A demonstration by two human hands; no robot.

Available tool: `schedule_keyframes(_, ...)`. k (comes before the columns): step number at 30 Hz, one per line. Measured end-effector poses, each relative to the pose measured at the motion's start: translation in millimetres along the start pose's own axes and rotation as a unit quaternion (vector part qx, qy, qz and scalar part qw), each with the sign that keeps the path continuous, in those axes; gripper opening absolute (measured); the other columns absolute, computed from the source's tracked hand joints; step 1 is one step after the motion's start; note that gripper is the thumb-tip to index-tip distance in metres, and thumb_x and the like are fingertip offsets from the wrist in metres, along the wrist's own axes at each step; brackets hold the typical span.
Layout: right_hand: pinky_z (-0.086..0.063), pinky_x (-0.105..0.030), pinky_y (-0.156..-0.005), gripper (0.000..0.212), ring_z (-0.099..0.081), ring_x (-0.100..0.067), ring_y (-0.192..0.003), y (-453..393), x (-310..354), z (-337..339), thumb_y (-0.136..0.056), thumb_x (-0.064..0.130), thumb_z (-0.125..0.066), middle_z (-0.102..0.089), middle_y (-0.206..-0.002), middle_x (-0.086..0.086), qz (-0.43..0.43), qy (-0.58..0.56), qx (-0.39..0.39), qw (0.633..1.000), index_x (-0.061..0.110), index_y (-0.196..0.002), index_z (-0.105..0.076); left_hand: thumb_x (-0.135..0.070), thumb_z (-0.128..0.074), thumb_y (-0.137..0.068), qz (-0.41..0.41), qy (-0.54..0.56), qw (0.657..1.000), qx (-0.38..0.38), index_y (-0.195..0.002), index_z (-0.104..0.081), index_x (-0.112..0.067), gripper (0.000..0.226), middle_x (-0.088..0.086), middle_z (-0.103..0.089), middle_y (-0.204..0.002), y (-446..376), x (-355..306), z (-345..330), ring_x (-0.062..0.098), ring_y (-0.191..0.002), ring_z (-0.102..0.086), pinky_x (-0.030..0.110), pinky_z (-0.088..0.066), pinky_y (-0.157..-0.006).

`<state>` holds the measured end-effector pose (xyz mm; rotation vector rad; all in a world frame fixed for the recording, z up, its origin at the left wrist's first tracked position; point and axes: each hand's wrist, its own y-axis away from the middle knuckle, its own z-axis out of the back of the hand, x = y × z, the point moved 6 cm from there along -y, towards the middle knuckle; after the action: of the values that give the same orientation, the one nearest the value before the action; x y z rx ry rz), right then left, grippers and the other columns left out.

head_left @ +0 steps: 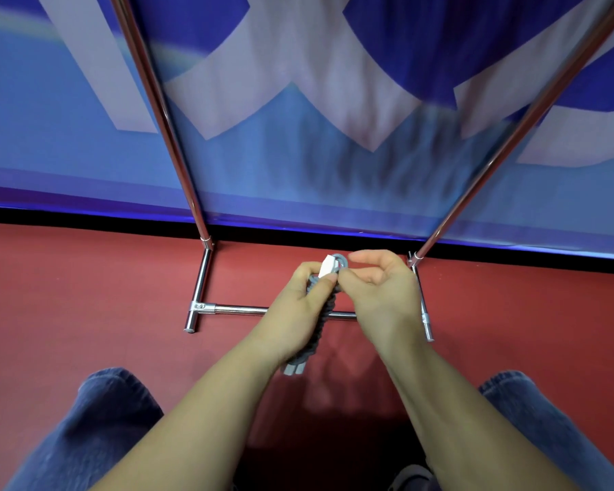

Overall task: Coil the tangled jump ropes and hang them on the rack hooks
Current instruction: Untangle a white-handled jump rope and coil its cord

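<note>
Left hand (303,299) grips the coiled grey jump rope (325,313) upright, low before the chrome rack (199,278). Right hand (380,288) pinches the rope's top beside a white handle (327,265), above the red floor (86,295).

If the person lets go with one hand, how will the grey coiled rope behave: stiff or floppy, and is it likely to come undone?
The coiled rope looks tightly wound, so it probably stays a fairly firm bundle. The left hand grips it alone without sagging, suggesting it is light. The white end piece near the right hand seems loose, so the top may unwind.
</note>
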<state>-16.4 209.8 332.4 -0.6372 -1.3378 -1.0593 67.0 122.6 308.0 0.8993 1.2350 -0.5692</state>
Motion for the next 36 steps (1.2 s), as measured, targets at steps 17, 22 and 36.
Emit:
schedule_keyframes(17,-0.053,-0.017,-0.07,0.017,-0.064,0.004,-0.065,43.3,55.0,-1.5,-0.086,0.004,-0.062,-0.068,-0.072,0.013,0.098,-0.028,-0.04,0.994,0.01,-0.099,-0.07,-0.035,-0.051,-0.096,-0.017,0.158,0.987,-0.015,-0.093,-0.063,-0.008,0.03,0.012,-0.063,-0.086,33.8,-46.1,3.2,0.023,-0.079,-0.055,0.039,-0.045,-0.074)
schedule_keyframes(22,-0.051,-0.016,-0.072,0.027,-0.063,-0.002,-0.067,72.6,82.0,1.1,-0.084,0.017,-0.066,-0.066,-0.071,0.012,0.116,-0.008,-0.023,0.993,0.017,-0.111,-0.068,-0.041,-0.057,-0.083,-0.008,0.205,0.979,-0.022,-0.104,-0.066,-0.001,0.046,0.022,-0.069,-0.104,58.2,-70.4,3.3,0.029,-0.088,-0.064,0.041,-0.047,-0.08)
schedule_keyframes(36,-0.053,-0.034,-0.084,0.025,-0.065,-0.019,-0.091,139.2,209.9,8.3,-0.07,0.029,-0.079,-0.069,-0.095,-0.001,0.149,0.084,0.016,0.985,0.023,-0.086,-0.06,-0.038,-0.048,-0.097,-0.035,0.207,0.964,-0.165,-0.082,-0.067,-0.012,0.035,0.006,-0.068,-0.06,144.7,-172.3,29.0,0.026,-0.062,-0.064,0.033,-0.052,-0.062)
